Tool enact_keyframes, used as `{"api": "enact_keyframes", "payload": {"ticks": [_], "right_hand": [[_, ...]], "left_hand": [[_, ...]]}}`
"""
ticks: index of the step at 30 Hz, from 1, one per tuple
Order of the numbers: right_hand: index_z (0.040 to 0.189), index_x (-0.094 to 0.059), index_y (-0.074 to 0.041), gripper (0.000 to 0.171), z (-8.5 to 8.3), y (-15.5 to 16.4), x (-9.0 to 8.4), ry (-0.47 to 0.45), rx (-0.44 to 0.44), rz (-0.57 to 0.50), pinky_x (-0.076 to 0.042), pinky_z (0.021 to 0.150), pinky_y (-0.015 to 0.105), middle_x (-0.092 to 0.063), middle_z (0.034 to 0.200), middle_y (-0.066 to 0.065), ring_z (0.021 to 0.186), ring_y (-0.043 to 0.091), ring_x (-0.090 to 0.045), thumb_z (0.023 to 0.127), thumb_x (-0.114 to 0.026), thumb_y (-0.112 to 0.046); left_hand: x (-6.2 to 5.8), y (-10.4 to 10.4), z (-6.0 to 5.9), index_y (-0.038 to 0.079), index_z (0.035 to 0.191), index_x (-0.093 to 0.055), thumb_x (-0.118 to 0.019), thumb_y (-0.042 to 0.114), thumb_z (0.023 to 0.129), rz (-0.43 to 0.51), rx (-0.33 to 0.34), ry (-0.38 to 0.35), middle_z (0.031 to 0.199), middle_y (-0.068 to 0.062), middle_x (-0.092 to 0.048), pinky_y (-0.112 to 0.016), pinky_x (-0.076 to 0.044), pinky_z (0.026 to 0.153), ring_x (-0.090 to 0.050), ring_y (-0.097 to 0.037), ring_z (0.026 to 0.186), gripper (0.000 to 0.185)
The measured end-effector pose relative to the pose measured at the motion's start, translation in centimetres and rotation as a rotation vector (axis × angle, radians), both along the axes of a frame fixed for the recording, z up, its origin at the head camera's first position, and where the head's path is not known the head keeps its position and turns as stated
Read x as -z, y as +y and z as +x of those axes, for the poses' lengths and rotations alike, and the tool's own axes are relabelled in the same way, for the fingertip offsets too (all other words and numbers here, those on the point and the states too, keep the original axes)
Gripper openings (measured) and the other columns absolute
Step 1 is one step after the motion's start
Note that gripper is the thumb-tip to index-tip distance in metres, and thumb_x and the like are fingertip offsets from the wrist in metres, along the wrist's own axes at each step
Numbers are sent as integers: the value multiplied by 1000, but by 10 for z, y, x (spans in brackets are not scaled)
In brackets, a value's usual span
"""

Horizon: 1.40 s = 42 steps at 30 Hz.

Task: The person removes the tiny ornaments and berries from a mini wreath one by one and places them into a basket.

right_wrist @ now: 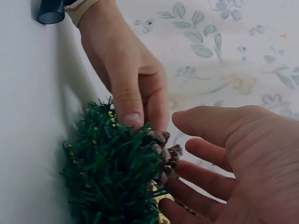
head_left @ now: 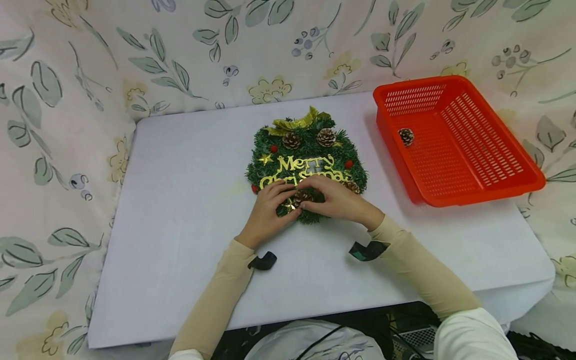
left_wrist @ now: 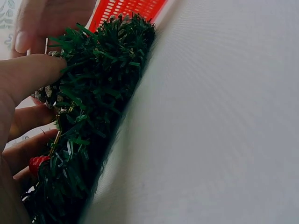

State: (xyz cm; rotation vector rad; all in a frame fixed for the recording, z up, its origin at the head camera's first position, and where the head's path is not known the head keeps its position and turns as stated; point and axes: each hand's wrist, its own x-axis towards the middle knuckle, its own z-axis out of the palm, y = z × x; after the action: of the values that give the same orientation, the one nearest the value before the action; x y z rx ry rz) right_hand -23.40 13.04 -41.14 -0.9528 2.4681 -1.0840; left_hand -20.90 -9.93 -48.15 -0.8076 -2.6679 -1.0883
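**On the counter's middle, two hands at one pine cone**

At the near rim of the wreath [head_left: 306, 167], the left hand [head_left: 268, 212] pinches a pine cone [head_left: 302, 196] between thumb and fingers; the right hand [head_left: 338, 200] lies beside it, its fingers loose and spread, its grip apart. A hard tug could likely drag the light wreath across the smooth sheet, shed needles, or bend the gold lettering [head_left: 302, 170]. The white counter [head_left: 180, 200] also bears a red basket [head_left: 490, 165] holding another cone [head_left: 406, 136]; floral cloth [head_left: 90, 75] drapes all round.
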Motion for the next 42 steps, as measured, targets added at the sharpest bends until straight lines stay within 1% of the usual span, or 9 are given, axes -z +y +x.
{"api": "enact_keyframes", "payload": {"ticks": [8,19,27,42], "right_hand": [[135,-61,-13,40,0,-1,9,17,-10,17,-45,109,45,-63,135,4,129,23,-56,98,-69,-25],[137,-60,-12,43,1,-3,12,55,-18,32,-45,109,47,-62,136,6,130,25,-56,97,-70,-24],[138,-59,-12,44,2,-3,13,49,-9,31,-45,109,47,-62,138,7,131,26,-56,97,-70,-23],[138,-60,-12,44,3,-3,13,41,6,34,-45,109,47,-62,138,7,131,26,-56,97,-70,-24]], "left_hand": [[0,1,0,9,135,-65,-72,35,94,-2,1,0,145,-6,-58,-52,-27,122,-40,-26,146,49],[2,1,0,9,135,-66,-73,35,93,2,-3,18,144,-6,-60,-52,-28,121,-41,-26,145,49],[2,1,0,9,134,-67,-74,36,93,5,-3,29,144,-6,-60,-51,-27,121,-41,-26,145,49],[3,0,0,9,133,-67,-74,35,93,5,-6,5,144,-6,-59,-53,-28,121,-40,-26,146,49]]}}
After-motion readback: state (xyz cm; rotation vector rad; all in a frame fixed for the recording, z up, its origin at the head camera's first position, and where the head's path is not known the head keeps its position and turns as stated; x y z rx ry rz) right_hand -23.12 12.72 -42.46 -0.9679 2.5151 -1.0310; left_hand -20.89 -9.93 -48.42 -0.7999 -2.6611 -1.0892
